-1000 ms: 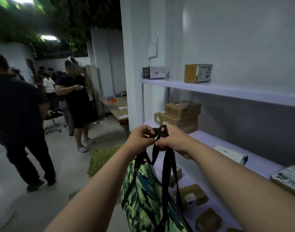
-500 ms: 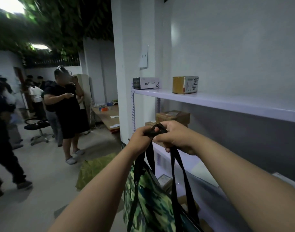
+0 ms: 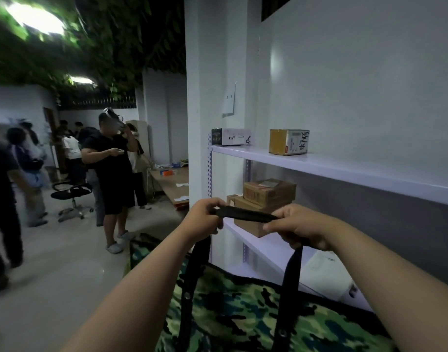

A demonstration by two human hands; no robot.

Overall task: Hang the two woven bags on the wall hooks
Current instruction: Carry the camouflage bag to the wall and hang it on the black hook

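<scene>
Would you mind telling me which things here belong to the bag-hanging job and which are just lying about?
Part of the job:
- camouflage bag
- its black handle, stretched between the left hand and right hand

Just lying about:
- yellow box and white box on the top shelf
- stacked cardboard boxes
- office chair

No wall hook is visible.

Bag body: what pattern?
Green, black and tan camouflage on the bag, with a black strap; head view.

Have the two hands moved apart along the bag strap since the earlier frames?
Yes. The left hand and right hand, earlier touching, now stretch the strap flat across the stacked boxes on the shelf.
</scene>
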